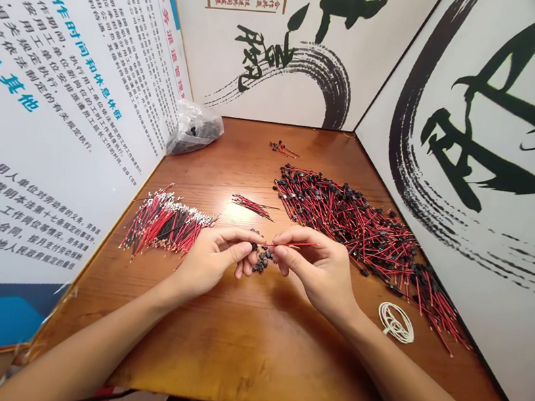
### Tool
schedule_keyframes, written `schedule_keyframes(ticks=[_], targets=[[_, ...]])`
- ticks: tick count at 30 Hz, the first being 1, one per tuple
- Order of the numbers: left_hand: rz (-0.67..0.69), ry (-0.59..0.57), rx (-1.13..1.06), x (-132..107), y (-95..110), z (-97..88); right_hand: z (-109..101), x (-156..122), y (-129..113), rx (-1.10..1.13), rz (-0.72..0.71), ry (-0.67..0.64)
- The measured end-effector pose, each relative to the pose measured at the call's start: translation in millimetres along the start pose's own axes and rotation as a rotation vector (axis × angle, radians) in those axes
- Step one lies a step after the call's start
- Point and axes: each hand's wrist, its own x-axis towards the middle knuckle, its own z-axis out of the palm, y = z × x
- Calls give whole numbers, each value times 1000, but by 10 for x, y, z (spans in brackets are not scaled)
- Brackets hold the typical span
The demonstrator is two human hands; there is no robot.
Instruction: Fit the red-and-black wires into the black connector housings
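Over the middle of the table, my left hand [223, 254] and my right hand [315, 264] face each other, fingertips a short gap apart. Between the thumb and finger of my right hand is a thin red wire [309, 245], its end pointing toward my left hand. My left hand pinches a small black connector housing [254, 247], mostly covered by the fingers. Whether the wire end sits inside the housing I cannot tell. Below and between the hands lie several loose black connector housings [263, 261]. A small bundle of red and black wires [253, 206] lies just beyond.
On the left is a pile of red and black wires with pale ends [165, 222]. A large heap of wires with black connectors [349, 222] spreads along the right. A clear plastic bag [196, 129] stands at the back left, white coiled bands [395, 323] at the right. Panels enclose the table [246, 350].
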Motion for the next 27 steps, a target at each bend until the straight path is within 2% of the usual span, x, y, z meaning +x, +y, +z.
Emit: schedule_keyframes(ticks=[15, 27], targets=[[10, -37, -189, 1, -38, 5, -15, -14, -7, -44, -13, -16], [24, -54, -194, 0, -23, 2, -35, -20, -11, -130, -76, -26]])
